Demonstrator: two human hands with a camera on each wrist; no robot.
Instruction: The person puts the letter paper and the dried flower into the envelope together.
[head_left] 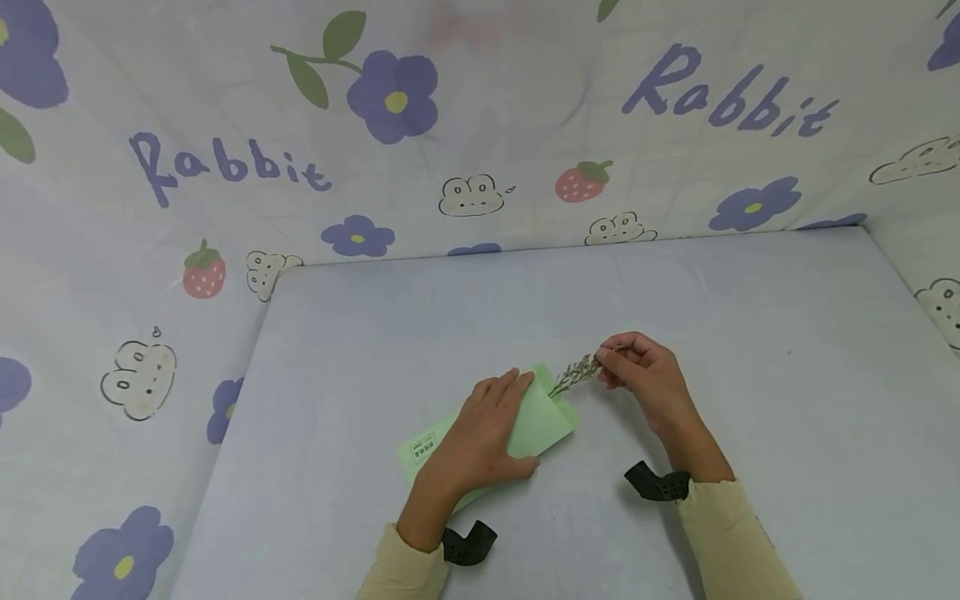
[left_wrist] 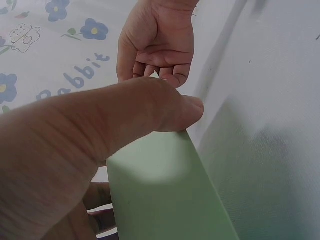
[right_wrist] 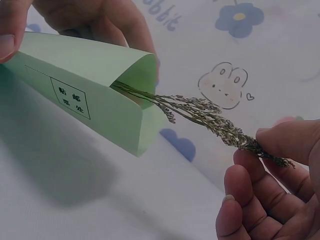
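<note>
A light green envelope (head_left: 546,423) is in my left hand (head_left: 480,437), gripped by its long edges so that it bows and its end gapes. Printed characters in a small box mark its side in the right wrist view. Out of the open end sticks a dried flower sprig (right_wrist: 200,112), its thin stems inside the envelope and its seedy tip outside. My right hand (head_left: 648,375) pinches that tip between thumb and forefinger, the other fingers loosely bent. In the left wrist view, the thumb (left_wrist: 170,107) lies across the envelope; the stems' inner ends are hidden.
A pale table (head_left: 750,350) lies under both hands. Behind it and at the sides hangs a white cloth (head_left: 525,108) printed with flowers, rabbits and strawberries. A black curved band piece (head_left: 468,543) sits at the left wrist, another (head_left: 656,482) at the right.
</note>
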